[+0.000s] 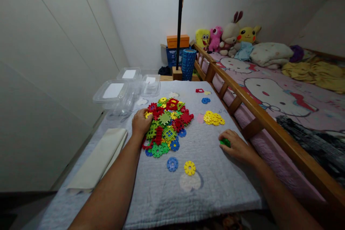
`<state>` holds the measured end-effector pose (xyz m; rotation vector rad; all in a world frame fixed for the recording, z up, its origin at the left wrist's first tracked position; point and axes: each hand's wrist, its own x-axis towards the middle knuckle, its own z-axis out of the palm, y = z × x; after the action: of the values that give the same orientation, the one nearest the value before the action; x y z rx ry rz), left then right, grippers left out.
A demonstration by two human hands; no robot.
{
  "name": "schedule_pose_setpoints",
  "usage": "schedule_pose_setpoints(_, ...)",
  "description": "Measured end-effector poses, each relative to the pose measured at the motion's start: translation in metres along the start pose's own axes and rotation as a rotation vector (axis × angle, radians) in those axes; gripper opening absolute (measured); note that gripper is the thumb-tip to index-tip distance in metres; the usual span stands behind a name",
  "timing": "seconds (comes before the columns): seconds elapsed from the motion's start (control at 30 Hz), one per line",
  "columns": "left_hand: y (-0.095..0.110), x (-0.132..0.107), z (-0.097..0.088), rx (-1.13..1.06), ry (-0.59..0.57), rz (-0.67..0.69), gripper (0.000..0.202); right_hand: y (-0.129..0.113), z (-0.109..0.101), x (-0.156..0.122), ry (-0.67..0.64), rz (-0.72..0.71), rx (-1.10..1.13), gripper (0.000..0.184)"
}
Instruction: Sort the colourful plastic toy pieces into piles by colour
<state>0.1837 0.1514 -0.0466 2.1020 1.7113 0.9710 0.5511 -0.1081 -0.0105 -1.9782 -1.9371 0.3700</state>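
Observation:
My left hand (140,124) rests at the left edge of a heaped pile of plastic interlocking pieces (165,118). Its thumb and fingers are curled about a yellow piece (148,114) there. The pile mixes red, light green, green, yellow and blue squares and notched discs. Over on the right side of the table, my right hand (237,146) is closed around a green piece (225,142), low over the cloth; the fingers partly hide it. A little beyond that hand lies a small heap of yellow notched discs (214,118). Nearer me are a single blue disc (172,164) and a yellow disc (189,168).
Clear plastic containers (114,95) stand at the table's back left, and a folded cream cloth (99,160) lies in front of them. A blue disc (205,100) and a red piece (199,90) lie at the back right. The wooden bed rail (234,86) borders the table's right side.

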Motion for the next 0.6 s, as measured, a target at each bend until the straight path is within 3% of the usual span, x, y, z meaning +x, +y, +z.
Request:
schedule_pose_setpoints(0.13, 0.001, 0.000, 0.000, -0.001, 0.003, 0.002, 0.034, 0.006, -0.007, 0.019, -0.011, -0.025, -0.046, 0.014)
schedule_pose_setpoints(0.27, 0.001, 0.000, 0.000, -0.014, 0.007, -0.002, 0.034, 0.005, -0.006, 0.064, 0.129, 0.022, -0.155, 0.041)
schedule_pose_setpoints(0.37, 0.001, 0.000, -0.001, -0.025, 0.002, 0.000, 0.034, -0.001, 0.001, 0.098, 0.114, 0.130, -0.242, 0.060)
schedule_pose_setpoints(0.47, 0.000, 0.000, -0.001, -0.037, 0.000, -0.002, 0.033, -0.005, 0.010, 0.117, 0.007, 0.209, -0.278, 0.060)
schedule_pose_setpoints(0.6, 0.000, 0.000, -0.001, -0.053, 0.004, -0.005, 0.031, -0.001, 0.017, 0.118, -0.037, 0.166, -0.272, 0.051)
